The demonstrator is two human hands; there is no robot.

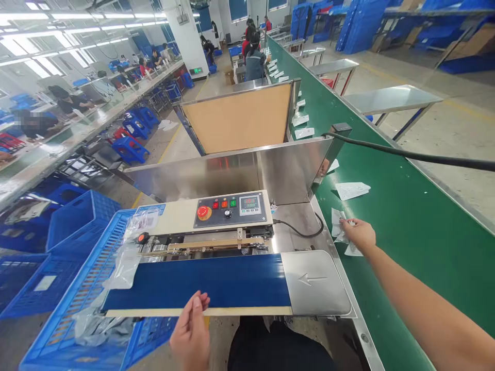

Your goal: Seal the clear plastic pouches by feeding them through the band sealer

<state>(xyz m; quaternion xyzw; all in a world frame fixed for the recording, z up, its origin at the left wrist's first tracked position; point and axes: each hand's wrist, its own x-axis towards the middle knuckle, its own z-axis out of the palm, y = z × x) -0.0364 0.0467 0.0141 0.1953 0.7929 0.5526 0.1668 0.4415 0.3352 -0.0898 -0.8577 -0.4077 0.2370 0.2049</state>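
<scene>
My right hand [359, 234] reaches over the green conveyor belt [417, 232], its fingers closed on a small white plastic pouch [337, 222]. Another pouch [352, 250] lies just under that hand, partly hidden, and a larger one [351, 190] rests a little farther up the belt. Near the front edge of the band sealer's blue belt [232, 281] is my left hand [192, 330], fingers curled together with nothing visible in them. The sealer's control panel [232, 208] has a red emergency button and lit digits. A clear pouch [124, 268] hangs at the blue belt's left end.
Below the sealer's left end stands a blue crate [42, 340] with bagged items [102, 324]. A metal guard [232, 172] rises behind the sealer. A black cable [410, 154] crosses above the green belt. More pouches line the belt ahead; people sit at benches farther off.
</scene>
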